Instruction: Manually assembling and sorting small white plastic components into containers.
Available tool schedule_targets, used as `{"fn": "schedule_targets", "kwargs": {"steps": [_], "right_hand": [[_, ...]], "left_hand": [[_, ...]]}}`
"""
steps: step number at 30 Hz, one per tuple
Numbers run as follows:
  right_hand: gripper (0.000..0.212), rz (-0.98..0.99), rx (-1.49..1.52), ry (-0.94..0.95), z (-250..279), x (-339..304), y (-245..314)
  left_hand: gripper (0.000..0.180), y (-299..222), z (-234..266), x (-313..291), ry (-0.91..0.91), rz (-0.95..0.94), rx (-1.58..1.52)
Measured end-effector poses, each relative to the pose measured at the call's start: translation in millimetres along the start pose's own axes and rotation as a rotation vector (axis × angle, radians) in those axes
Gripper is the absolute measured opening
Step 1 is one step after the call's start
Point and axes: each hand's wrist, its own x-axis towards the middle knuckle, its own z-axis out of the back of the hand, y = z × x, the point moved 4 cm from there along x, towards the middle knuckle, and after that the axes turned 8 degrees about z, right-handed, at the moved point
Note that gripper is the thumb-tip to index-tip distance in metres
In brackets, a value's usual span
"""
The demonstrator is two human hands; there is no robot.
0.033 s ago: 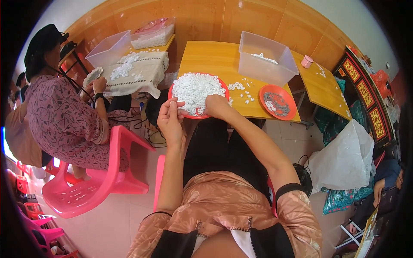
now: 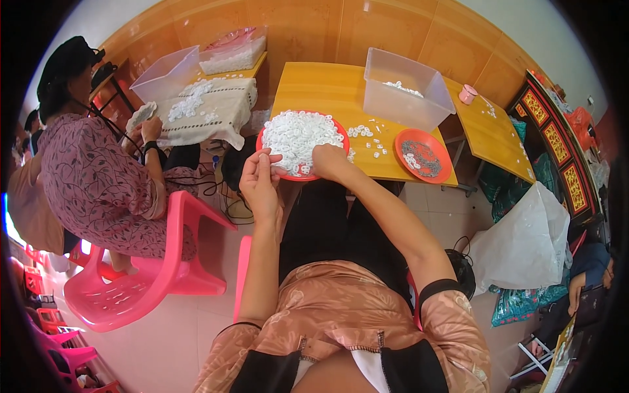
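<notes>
A red round tray [image 2: 345, 139] at the near edge of the yellow table is heaped with small white plastic pieces [image 2: 298, 134] that have holes in them. At the tray's near left rim, my left hand [image 2: 261, 187] is closed, with a white piece [image 2: 276, 158] at its thumb and fingertips. My right hand [image 2: 333, 162] is curled at the tray's right side, against the heap. Its fingertips are hidden, so what they hold cannot be made out. To the right, an orange-red dish [image 2: 401, 164] holds small grey metal-looking parts [image 2: 429, 157] and a few white pieces.
Loose white pieces [image 2: 360, 131] lie on the yellow table [image 2: 314, 85] beside the tray. A clear plastic bin [image 2: 400, 108] stands behind the dish. At left a person [image 2: 108, 177] works at a cloth-covered table [image 2: 226, 108], near a pink chair [image 2: 173, 249]. A white sack [image 2: 524, 242] stands at right.
</notes>
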Motion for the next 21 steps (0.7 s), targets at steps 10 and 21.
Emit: {"fn": "schedule_targets", "kwargs": {"steps": [10,21], "right_hand": [[0.021,-0.005,-0.103,0.106,3.5,8.0,10.4],[0.018,-0.031,-0.076,-0.032,-8.4,13.6,15.8]], "left_hand": [[0.017,1.3,-2.5,-2.7,0.023,-0.018,0.019],[0.017,4.1,-4.5,-2.8,0.044,-0.008,0.005]]}}
